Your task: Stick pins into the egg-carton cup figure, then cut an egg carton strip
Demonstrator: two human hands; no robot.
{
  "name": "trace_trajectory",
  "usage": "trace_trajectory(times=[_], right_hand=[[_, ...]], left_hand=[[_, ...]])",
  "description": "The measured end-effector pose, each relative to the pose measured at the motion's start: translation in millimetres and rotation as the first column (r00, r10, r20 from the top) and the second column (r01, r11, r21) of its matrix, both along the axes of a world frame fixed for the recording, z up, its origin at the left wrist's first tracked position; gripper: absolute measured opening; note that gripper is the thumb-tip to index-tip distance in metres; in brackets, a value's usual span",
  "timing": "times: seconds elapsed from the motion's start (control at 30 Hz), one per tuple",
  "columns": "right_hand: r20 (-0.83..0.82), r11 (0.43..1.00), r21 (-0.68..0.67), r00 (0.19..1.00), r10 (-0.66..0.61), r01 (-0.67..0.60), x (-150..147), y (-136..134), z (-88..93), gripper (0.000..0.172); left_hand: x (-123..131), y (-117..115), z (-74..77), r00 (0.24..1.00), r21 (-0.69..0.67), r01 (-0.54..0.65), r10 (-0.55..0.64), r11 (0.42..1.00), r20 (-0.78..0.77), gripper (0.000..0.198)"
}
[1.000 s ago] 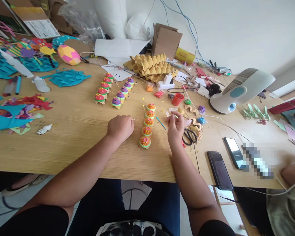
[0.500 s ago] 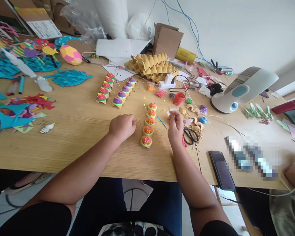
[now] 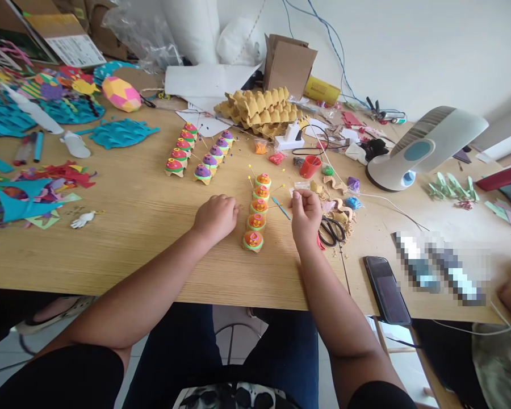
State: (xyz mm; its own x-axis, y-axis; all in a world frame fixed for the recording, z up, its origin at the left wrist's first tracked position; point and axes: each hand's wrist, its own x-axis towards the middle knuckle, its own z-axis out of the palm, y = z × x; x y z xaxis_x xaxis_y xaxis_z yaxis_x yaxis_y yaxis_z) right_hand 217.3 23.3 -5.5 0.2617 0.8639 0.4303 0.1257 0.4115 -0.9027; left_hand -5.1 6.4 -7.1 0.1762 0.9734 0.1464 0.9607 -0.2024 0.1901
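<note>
On the table between my hands stands an orange caterpillar (image 3: pixel 256 221) made from a strip of egg carton. Its humps carry yellow smiling faces and pink rings, and yellow-tipped pins stick out near its far end. My left hand (image 3: pixel 216 218) is closed just left of it, fingers curled in, hiding whatever may be in them. Right of the caterpillar, my right hand (image 3: pixel 306 215) pinches thumb against fingers; anything held there is too small to make out. A small blue stick tool (image 3: pixel 281 208) lies between the caterpillar and my right hand.
Black scissors (image 3: pixel 333 232) and carton scraps lie right of my right hand. Behind are a red caterpillar (image 3: pixel 182 149), a purple caterpillar (image 3: pixel 214 157), egg trays (image 3: pixel 259 111) and a red cup (image 3: pixel 310 166). A fan (image 3: pixel 421 149) and a phone (image 3: pixel 386 289) stand rightward; someone's arm shows at the edge.
The left hand has turned slightly, its back more upward, and its fingertips are now hidden. My right hand stays pinched in nearly the same place. The view has shifted a little.
</note>
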Motion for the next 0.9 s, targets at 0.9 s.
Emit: trace_trajectory(times=[0.9], right_hand=[[0.057, 0.895, -0.024, 0.894, 0.445, -0.444, -16.7, -25.4, 8.0, 0.025]], left_hand=[[20.8, -8.7, 9.0, 0.280, 0.055, 0.168, -0.101, 0.984, 0.955, 0.019]])
